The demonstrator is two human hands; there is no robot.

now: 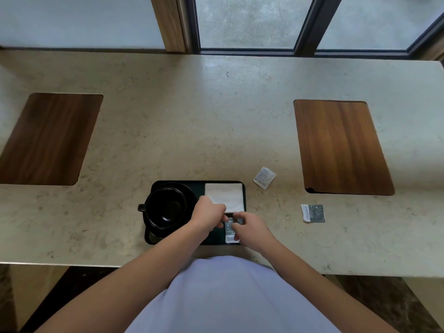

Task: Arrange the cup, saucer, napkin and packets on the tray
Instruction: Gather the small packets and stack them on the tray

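Pale stone worktop (192,116) runs under a dark-framed window (247,22), with a wooden inlay panel (48,138) at about 9 o'clock and a second wooden panel (341,147) at about 3 o'clock.

At 6 o'clock, near the front edge, lies a black tray (244,188). On its left half a black cup (165,207) stands upright on a black saucer (189,193), the cup's handle pointing to 9 o'clock past the tray's left edge. A white napkin (225,194) lies flat in the tray's far right corner, at 1 o'clock from the cup.

The left hand (207,215) hovers over the middle of the tray, just right of the cup, its fingers curled together at the napkin's near edge; whether they pinch anything cannot be told. Just beside it, the right hand (251,228) rests over the tray's near right corner, fingers bent down and touching a grey packet (231,233) that lies on the tray below the napkin.

Off the tray, a white packet (264,177) lies on the worktop at 2 o'clock from it, and another grey packet (312,213) lies flat at 3 o'clock, well apart from the hands.
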